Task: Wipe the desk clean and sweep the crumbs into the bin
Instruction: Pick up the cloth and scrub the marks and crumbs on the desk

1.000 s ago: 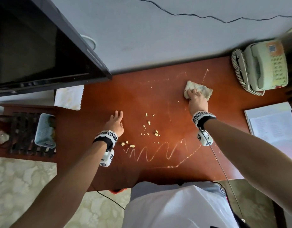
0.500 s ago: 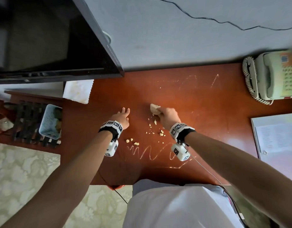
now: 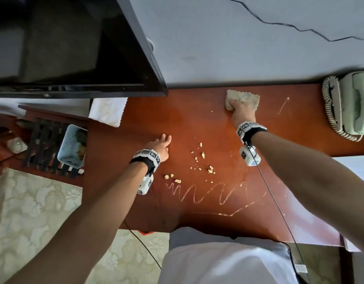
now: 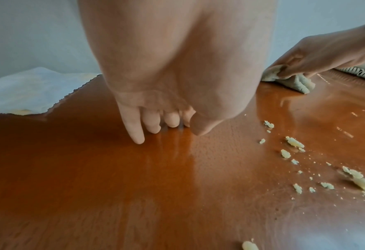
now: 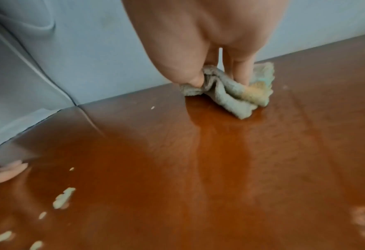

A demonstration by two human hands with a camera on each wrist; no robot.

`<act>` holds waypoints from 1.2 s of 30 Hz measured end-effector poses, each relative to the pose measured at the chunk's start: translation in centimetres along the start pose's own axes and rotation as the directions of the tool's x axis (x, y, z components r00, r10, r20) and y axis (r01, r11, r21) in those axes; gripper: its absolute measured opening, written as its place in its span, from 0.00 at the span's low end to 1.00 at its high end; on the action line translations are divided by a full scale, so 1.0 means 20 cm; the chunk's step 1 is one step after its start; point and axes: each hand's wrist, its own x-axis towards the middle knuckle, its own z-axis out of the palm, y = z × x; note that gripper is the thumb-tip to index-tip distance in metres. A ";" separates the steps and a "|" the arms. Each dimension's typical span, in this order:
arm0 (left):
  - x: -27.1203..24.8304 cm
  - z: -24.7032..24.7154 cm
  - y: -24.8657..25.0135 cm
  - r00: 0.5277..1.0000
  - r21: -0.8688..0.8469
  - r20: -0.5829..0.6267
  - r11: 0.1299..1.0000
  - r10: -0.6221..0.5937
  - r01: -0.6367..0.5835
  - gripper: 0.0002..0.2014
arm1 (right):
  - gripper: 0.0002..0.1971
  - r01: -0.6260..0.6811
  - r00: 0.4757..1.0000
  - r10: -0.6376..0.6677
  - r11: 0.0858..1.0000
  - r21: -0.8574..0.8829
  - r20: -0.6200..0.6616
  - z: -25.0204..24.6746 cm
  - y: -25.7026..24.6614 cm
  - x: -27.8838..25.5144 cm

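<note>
My right hand [image 3: 241,108] grips a crumpled pale cloth [image 3: 243,97] and presses it on the brown desk [image 3: 197,119] near the back wall; the right wrist view has thumb and fingers bunched into the cloth [image 5: 230,92]. My left hand [image 3: 159,146] rests flat on the desk, fingers [image 4: 134,125] straight and holding nothing. Pale crumbs [image 3: 201,160] lie scattered between the hands, also close by in the left wrist view [image 4: 293,143]. A zigzag smear [image 3: 205,192] marks the desk near its front edge. A light blue bin [image 3: 71,146] stands on the floor left of the desk.
A dark monitor [image 3: 74,48] overhangs the desk's back left. A white napkin [image 3: 108,111] lies under it. A beige telephone [image 3: 349,103] with a coiled cord sits at the back right. A short streak [image 3: 283,104] marks the desk near the phone.
My right hand has carried the cloth from the crumbs in the middle back out to the far right near the wall. The left hand has stayed put.
</note>
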 end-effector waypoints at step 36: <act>-0.11 0.21 -0.08 0.935 -0.236 -0.355 0.968 -0.001 -0.088 0.30 | 0.17 -0.098 0.988 0.073 0.976 0.194 0.133 -0.08 0.29 -0.83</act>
